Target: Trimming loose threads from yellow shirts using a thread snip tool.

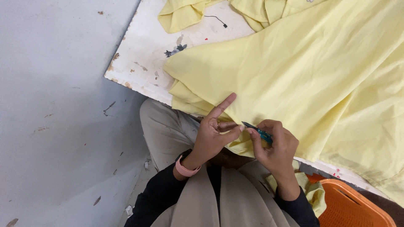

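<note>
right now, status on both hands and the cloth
Left hand pinching hem of pale yellow fabric, forefinger out. Right hand shut on small teal thread snips, blades at hem. Orange plastic basket beside.

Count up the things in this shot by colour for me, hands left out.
Yellow: 2, the big cloth the left hand pinches, and a garment at the table's far edge
Teal: 1, thread snips in the right hand
Pink: 1, wristband
Orange: 1, basket
White: 1, worn table
Total: 6
</note>
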